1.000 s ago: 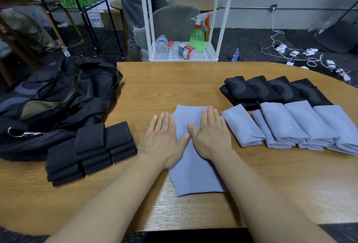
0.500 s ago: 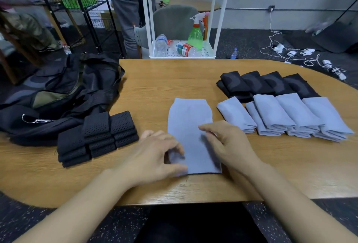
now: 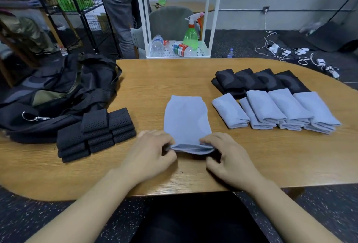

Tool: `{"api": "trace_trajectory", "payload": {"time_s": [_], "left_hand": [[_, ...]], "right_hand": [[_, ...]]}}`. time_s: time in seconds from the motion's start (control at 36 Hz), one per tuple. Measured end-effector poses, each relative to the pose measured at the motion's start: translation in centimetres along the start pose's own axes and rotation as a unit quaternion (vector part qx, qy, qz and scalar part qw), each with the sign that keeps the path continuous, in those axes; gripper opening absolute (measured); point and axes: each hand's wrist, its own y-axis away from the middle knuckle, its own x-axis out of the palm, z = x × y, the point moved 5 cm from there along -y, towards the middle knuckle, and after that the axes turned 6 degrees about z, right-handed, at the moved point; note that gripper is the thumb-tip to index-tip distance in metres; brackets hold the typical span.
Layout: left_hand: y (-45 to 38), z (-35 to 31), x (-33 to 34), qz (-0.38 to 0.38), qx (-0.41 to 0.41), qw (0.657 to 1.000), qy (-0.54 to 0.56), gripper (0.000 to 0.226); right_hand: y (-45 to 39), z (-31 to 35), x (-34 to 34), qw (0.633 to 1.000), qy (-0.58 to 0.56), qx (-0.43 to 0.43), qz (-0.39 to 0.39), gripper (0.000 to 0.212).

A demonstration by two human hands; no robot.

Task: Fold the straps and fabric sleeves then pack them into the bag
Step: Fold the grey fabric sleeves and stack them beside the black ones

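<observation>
Wood-grain table (image 3: 174, 76) fills the head view, its near edge curved toward me, and I read the layout as a sorting line: the black bag (image 3: 58, 91) slumps unzipped at the far left, ready to receive, with a stack of folded black straps (image 3: 95, 134) parked just beside it, while folded blue sleeves (image 3: 275, 111) and folded black sleeves (image 3: 257, 81) sit in overlapping rows on the right, well apart from the bag. Between those groups lies one flat blue sleeve (image 3: 186, 120), lengthwise away from me, which I take to be the piece in hand. My left hand (image 3: 149, 151) pinches its near left corner, fingers curled onto the cloth; my right hand (image 3: 230, 155) pinches the near right corner the same way, so the near hem lifts slightly off the wood. I judge that both corners are held so the end can fold over evenly toward the far hem. Behind the table stand a white cart (image 3: 178, 20) with bottles and a wire rack (image 3: 73, 4)
</observation>
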Motion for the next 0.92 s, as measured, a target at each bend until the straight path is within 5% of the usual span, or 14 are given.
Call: {"api": "trace_trajectory", "payload": {"time_s": [0.11,0.25,0.42,0.69,0.92], "left_hand": [[-0.3,1.1,0.0,-0.014,-0.086,0.99,0.114,0.031],[-2.0,1.8,0.1,-0.031,-0.176,0.975,0.129,0.032],[-3.2,1.8,0.3,-0.037,-0.235,0.971,-0.022,0.034],[-3.2,1.2,0.4,-0.085,-0.242,0.955,-0.146,0.029],[-2.4,1.2,0.5,-0.118,-0.186,0.966,-0.135,0.007]], "right_hand": [[-1.1,-1.5,-0.5,0.994,-0.069,0.055,-0.07,0.008],[-3.3,-1.8,-0.8,0.977,-0.132,0.155,-0.059,0.026],[-4.3,-1.6,-0.3,0.967,-0.053,0.239,-0.072,0.038],[-4.6,-1.1,-0.1,0.96,0.102,0.245,-0.09,0.032],[-4.2,-1.8,-0.5,0.957,0.084,0.254,-0.114,0.027]]}}
